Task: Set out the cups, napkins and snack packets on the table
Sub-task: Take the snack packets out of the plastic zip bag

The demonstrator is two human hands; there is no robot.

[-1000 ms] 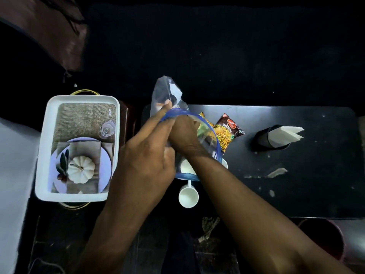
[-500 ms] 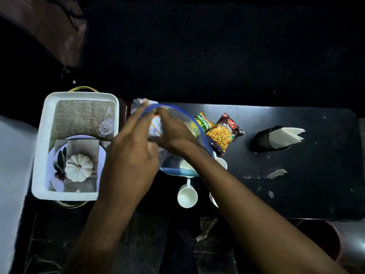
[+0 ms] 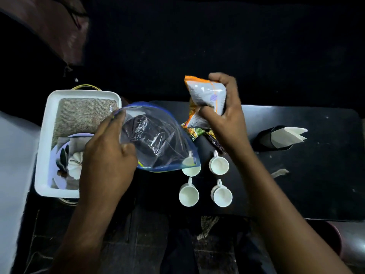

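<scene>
My left hand (image 3: 106, 153) grips a clear zip bag (image 3: 156, 139) with a blue rim, held over the table's left end. My right hand (image 3: 227, 113) is closed on an orange-edged silver snack packet (image 3: 205, 93), lifted above the black table (image 3: 316, 175). Under that hand lie more snack packets (image 3: 197, 132), partly hidden. Several small white cups (image 3: 219, 165) stand in two rows near the front, one half covered by the bag. White napkins (image 3: 288, 135) stick out of a black holder (image 3: 266, 139) at the right.
A white tray (image 3: 46, 135) left of the table holds a burlap mat, a plate and a small white pumpkin (image 3: 76, 164). A brown bag (image 3: 59, 30) hangs at the upper left. A dark red tub (image 3: 335, 240) sits below the table's right corner.
My right hand has come out of the zip bag with a snack packet and risen to the right. The bag has flattened in my left hand, uncovering the cups.
</scene>
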